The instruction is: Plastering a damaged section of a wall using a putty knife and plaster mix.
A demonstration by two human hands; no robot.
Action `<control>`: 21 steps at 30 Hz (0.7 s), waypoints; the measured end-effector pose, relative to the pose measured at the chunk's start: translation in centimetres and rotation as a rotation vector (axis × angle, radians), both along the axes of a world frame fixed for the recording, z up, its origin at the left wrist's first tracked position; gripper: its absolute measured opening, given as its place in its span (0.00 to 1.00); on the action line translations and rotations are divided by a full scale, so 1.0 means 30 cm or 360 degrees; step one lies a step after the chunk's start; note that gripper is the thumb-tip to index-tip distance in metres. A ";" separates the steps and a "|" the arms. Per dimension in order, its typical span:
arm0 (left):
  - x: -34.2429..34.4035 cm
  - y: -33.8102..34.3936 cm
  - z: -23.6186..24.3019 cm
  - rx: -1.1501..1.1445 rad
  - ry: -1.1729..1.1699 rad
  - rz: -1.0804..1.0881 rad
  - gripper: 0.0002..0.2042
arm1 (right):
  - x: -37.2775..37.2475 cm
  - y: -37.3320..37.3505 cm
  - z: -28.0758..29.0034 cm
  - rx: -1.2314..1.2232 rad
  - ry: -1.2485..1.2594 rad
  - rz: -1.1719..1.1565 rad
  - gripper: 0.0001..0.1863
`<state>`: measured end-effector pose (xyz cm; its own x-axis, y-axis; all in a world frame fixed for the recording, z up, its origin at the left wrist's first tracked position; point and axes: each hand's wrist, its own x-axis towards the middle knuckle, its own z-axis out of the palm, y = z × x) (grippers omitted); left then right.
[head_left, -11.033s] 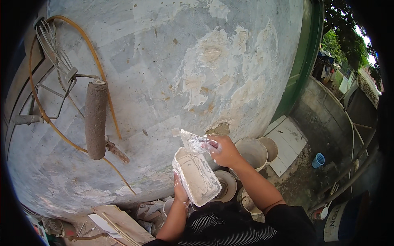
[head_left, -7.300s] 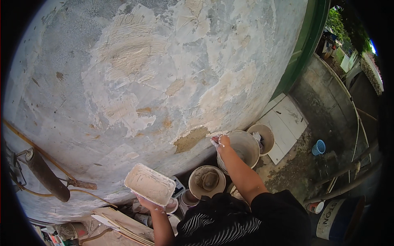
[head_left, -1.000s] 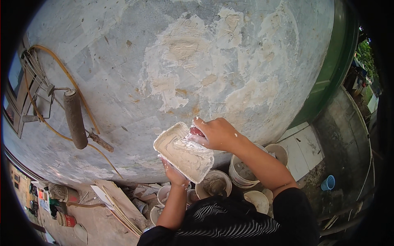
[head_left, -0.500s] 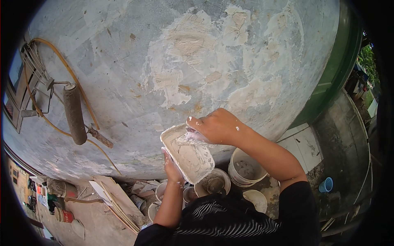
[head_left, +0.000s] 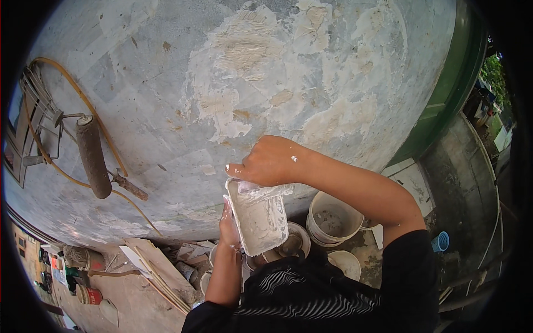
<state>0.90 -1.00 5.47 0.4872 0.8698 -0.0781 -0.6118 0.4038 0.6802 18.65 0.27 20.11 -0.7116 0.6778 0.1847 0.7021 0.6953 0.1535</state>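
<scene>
My left hand (head_left: 229,228) grips the side of a rectangular plastic tub (head_left: 231,208) smeared inside with pale putty. My right hand (head_left: 273,161) is closed on a putty scraper (head_left: 272,192) over the tub's far end. White paste coats its flat blade, and my fingers hide the grip. Paste also spots my right thumb and wrist. In front of me stands a grey wall (head_left: 150,94) with rough beige and white putty patches (head_left: 244,47).
A paint roller (head_left: 93,158) and a yellow hose (head_left: 83,77) hang at left. Buckets (head_left: 333,222) stand below me along the wall's foot. Boards (head_left: 155,272) lean at lower left. A green door (head_left: 430,122) and a small blue basket (head_left: 440,242) are at right.
My right hand has moved left and slightly up with the scraper, whose blade now lies across the tub's far end. The tub has turned more upright in view.
</scene>
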 end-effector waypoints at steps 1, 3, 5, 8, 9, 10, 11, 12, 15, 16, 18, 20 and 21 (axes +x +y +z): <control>-0.001 0.002 -0.003 -0.0050 0.0075 0.0031 0.25 | -0.015 -0.002 -0.010 -0.0016 -0.0029 0.0030 0.12; 0.002 0.018 -0.010 0.0137 0.0097 -0.0031 0.26 | -0.034 -0.007 -0.027 -0.0026 -0.0060 0.0083 0.13; 0.005 0.013 -0.027 0.0030 0.0151 0.0042 0.26 | -0.051 -0.022 -0.047 -0.0054 -0.0071 0.0104 0.13; -0.005 0.019 -0.043 -0.0098 0.0195 0.0073 0.25 | -0.068 -0.047 -0.060 -0.0205 -0.0094 0.0137 0.13; -0.008 0.022 -0.044 -0.0149 0.0210 0.0070 0.25 | -0.071 -0.051 -0.057 -0.0167 -0.0076 0.0166 0.13; -0.009 0.024 -0.043 -0.0126 0.0125 0.0056 0.25 | -0.072 -0.054 -0.053 -0.0145 -0.0065 0.0172 0.13; -0.009 0.024 -0.040 -0.0106 0.0041 0.0040 0.25 | -0.073 -0.057 -0.048 -0.0162 -0.0042 0.0185 0.13; -0.007 0.023 -0.035 -0.0086 -0.0045 0.0026 0.25 | -0.072 -0.053 -0.041 -0.0108 -0.0049 0.0140 0.12; 0.004 0.024 -0.006 -0.0087 -0.0013 0.0126 0.23 | -0.070 -0.032 -0.027 -0.0028 -0.0018 0.0085 0.12; 0.008 0.025 0.003 -0.0083 0.0028 0.0154 0.23 | -0.073 -0.029 -0.031 -0.0074 -0.0012 0.0095 0.12; 0.007 0.016 0.011 -0.0020 -0.0100 0.0069 0.22 | -0.080 -0.023 -0.046 -0.0119 0.0059 0.0111 0.12; 0.009 0.008 0.001 0.0010 -0.0083 0.0042 0.23 | -0.073 -0.006 -0.059 -0.0056 0.0031 0.0148 0.12; 0.012 0.007 -0.009 0.0026 -0.0023 0.0063 0.23 | -0.076 -0.003 -0.064 -0.0053 -0.0040 0.0111 0.12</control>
